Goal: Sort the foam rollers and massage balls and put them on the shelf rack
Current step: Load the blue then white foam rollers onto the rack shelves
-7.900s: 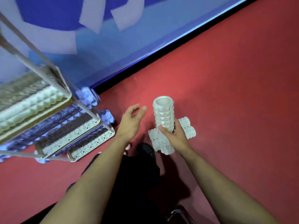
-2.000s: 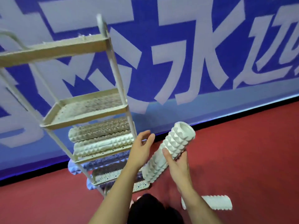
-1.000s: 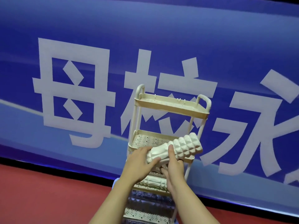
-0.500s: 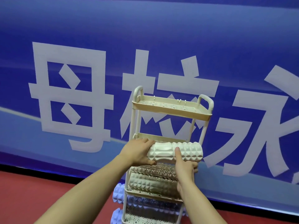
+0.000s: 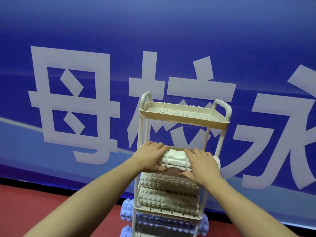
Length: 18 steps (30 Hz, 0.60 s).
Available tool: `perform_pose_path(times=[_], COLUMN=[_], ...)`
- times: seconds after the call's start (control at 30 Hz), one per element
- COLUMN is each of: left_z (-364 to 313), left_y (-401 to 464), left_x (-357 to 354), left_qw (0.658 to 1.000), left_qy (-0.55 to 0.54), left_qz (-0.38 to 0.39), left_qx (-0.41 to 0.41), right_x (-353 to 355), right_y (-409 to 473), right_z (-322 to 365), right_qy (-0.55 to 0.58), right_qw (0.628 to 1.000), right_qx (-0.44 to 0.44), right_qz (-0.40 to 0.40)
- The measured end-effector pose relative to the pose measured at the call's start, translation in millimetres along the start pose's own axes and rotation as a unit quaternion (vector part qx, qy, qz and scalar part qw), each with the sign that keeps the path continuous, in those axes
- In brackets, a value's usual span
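A large blue banner [image 5: 153, 40] fills nearly the whole view and serves as the back wall. Across it run big pale lavender-white characters [image 5: 71, 103], one whole at the left of the banner, others partly cut off toward its right edge. A lighter blue band [image 5: 25, 151] sweeps across the banner's lower part, below the characters at the left. Under the banner's bottom edge lies a dark strip, and below that a red floor [image 5: 34, 202] with a matte surface. Light falls evenly over the banner, with soft sheen near its top.
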<state>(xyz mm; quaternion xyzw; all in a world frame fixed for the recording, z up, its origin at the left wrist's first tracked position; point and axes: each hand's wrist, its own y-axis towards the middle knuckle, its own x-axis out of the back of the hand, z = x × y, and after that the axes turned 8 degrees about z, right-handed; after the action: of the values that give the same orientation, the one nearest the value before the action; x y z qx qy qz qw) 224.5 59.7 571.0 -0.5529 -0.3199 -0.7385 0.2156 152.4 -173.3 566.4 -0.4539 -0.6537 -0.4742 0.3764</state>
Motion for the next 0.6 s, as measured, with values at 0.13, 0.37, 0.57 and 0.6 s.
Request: perform_pose_path(times=[0.13, 0.37, 0.57, 0.6], left_z=[9, 21, 26, 24], left_y=[4, 5, 2, 2], left_x=[-9, -13, -26, -28], left_qw=[1.0, 0.993, 0.992, 0.991], left_qy=[0.02, 0.105, 0.113, 0.118], left_qz=[-0.002, 0.057, 0.041, 0.036], left_qx=[0.017, 0.023, 0.044, 0.044], right_x=[1, -2, -12, -14], right_y=[11, 37, 51, 51], right_z=[4, 17, 17, 14], right_qy=[-0.022, -0.04, -0.023, -0.01], right_qw=[0.999, 0.998, 0.998, 0.996], right_qx=[-0.022, -0.026, 0.005, 0.005], right_qz=[0.013, 0.046, 0.066, 0.086])
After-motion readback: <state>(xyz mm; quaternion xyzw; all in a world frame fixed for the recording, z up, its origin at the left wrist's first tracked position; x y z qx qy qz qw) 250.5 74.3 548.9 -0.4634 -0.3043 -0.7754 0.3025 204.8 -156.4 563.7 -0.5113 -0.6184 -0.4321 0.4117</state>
